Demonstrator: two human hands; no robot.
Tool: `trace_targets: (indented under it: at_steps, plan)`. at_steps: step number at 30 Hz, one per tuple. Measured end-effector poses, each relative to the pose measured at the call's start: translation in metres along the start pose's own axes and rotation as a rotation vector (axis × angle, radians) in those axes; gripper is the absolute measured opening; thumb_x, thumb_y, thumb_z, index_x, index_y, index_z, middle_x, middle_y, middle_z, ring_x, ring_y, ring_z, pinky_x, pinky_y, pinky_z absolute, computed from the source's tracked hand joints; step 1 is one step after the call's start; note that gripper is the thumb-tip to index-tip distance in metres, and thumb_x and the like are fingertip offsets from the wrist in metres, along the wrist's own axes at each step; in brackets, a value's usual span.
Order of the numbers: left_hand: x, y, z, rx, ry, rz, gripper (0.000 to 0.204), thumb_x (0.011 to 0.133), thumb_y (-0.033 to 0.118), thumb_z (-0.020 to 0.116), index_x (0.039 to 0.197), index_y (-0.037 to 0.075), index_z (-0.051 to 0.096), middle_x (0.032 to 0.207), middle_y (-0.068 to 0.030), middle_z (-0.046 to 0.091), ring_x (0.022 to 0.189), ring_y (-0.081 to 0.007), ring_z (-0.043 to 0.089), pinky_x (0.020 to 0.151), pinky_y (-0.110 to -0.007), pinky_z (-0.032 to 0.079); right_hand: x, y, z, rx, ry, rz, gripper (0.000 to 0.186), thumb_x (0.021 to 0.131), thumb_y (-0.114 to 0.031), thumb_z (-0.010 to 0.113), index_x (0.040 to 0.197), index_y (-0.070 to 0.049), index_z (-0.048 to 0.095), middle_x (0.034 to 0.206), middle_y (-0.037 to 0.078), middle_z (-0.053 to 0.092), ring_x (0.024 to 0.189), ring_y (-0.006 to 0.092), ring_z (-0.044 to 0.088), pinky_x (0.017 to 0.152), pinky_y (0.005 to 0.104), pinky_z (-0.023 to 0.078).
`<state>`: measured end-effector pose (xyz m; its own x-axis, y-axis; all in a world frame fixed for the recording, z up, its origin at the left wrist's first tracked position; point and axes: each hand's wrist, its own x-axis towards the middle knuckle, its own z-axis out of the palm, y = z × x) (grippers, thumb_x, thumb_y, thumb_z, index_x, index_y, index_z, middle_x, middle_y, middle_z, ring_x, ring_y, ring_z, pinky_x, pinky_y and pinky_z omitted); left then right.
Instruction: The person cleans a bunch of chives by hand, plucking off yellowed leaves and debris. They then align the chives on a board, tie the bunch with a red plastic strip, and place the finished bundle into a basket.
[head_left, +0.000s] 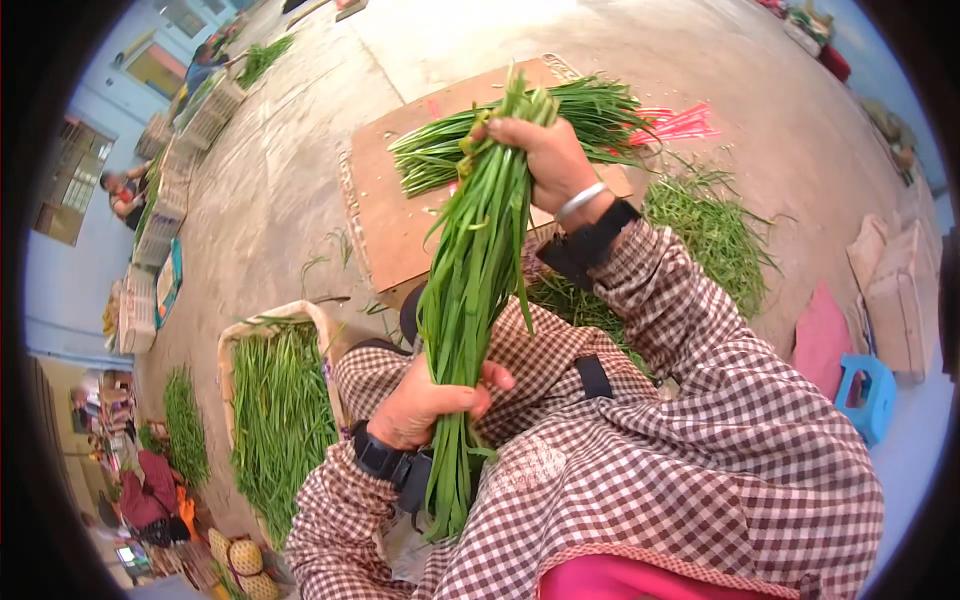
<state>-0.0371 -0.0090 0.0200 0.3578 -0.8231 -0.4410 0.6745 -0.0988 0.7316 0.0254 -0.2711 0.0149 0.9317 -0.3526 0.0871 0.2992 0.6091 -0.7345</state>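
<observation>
A long bunch of garlic chives (470, 250) hangs upright in front of my chest, its pale stem ends up and its leaf tips down. My right hand (548, 152) is wrapped round the upper end near the stems. Lower down, my left hand (432, 402) closes round the leafy part, thumb across the front. A few yellowed leaves stick out by the right hand. Beyond it, more chives (590, 110) lie on a brown board (395, 225) on the floor. Pink-red strips (680, 123) lie beside that pile.
A basket (326, 330) full of chives stands at my left. Loose green leaves (715, 235) are heaped on the floor at right. Further right is a blue stool (866, 398). White crates (160, 225) line the left wall, with other people (125, 195) near them.
</observation>
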Motion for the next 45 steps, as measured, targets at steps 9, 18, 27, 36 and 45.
trace_targets:
  at_steps: [9,18,27,36,45]
  plan:
    - [0.051,-0.013,-0.005,0.415,0.013,-0.132,0.038,0.077,-0.001,0.067,0.113,-0.004,0.055,0.085,-0.0118,0.065,0.069,-0.0158,0.062,0.062,-0.027,0.050,-0.081,0.010,-0.151,0.285,0.054,0.176,0.033,0.091,-0.018,0.058,0.120,-0.005,0.051,0.113,0.015,0.062,0.105,0.0256,0.061,0.089,0.0472,0.052]
    - [0.093,-0.014,-0.001,0.316,-0.118,-0.205,0.030,0.081,0.002,0.067,0.107,-0.003,0.053,0.076,-0.0079,0.058,0.057,-0.0129,0.053,0.051,-0.024,0.044,-0.136,-0.025,-0.193,-0.060,0.328,0.135,0.031,0.085,-0.002,0.056,0.116,-0.005,0.051,0.091,0.002,0.060,0.064,0.0113,0.057,0.045,0.0255,0.048]
    - [0.082,-0.016,-0.019,-0.078,-0.115,-0.236,0.037,0.087,0.007,0.063,0.118,-0.001,0.044,0.079,-0.0136,0.057,0.051,-0.0116,0.047,0.045,-0.024,0.042,-0.158,-0.024,-0.202,-0.117,0.302,0.240,0.039,0.082,-0.003,0.061,0.120,-0.003,0.050,0.091,0.003,0.062,0.068,0.0112,0.061,0.050,0.0258,0.051]
    - [0.077,-0.023,-0.026,0.064,-0.107,-0.223,0.045,0.087,0.012,0.065,0.124,0.004,0.041,0.079,-0.0137,0.056,0.047,-0.0113,0.045,0.043,-0.024,0.039,-0.154,-0.039,-0.184,-0.499,0.319,0.341,0.034,0.080,-0.003,0.063,0.113,0.002,0.057,0.086,0.004,0.064,0.068,0.0109,0.061,0.057,0.0266,0.053]
    - [0.071,-0.030,-0.020,-0.107,-0.131,-0.223,0.036,0.088,0.008,0.062,0.119,0.001,0.045,0.076,-0.0127,0.056,0.047,-0.0106,0.045,0.043,-0.023,0.039,-0.145,-0.030,-0.227,-0.794,0.624,0.094,0.013,0.081,-0.007,0.062,0.089,0.002,0.067,0.071,0.004,0.064,0.055,0.0080,0.056,0.049,0.0240,0.047]
